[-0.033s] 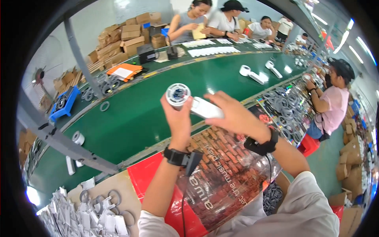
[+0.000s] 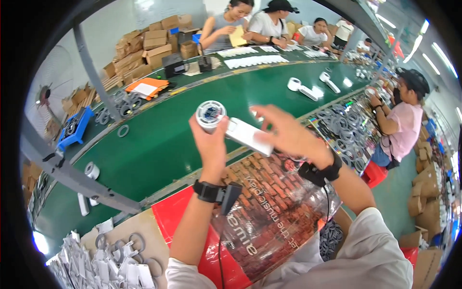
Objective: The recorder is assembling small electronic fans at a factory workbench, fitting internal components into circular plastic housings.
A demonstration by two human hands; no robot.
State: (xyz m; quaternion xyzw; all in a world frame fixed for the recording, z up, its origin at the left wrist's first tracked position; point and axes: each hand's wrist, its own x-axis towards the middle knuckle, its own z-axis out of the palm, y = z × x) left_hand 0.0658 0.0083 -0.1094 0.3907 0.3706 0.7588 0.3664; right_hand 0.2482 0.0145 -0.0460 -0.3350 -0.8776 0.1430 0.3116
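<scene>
In front of me, above the green belt, I hold a white handheld fan point(image 2: 244, 135) with a round head and a flat, straight handle. Its head faces up, showing a ring with dark inner parts. My left hand point(image 2: 210, 147) is wrapped round the head from below. Beside the handle's lower right end, my right hand point(image 2: 291, 137) has its fingers apart and slightly blurred; whether its thumb touches the handle I cannot tell. Both wrists wear black bands with a small device.
More white fans point(image 2: 303, 89) lie on the green belt point(image 2: 159, 139). Grey rings point(image 2: 344, 132) are piled to the right, white parts point(image 2: 106, 265) at lower left. A glossy printed sheet point(image 2: 269, 202) covers my bench. A metal post point(image 2: 72, 164) stands left. Co-workers sit across and right.
My right hand's fingers have lifted and spread away from the fan's handle, baring more of it. The left hand keeps its hold, and the view has shifted slightly.
</scene>
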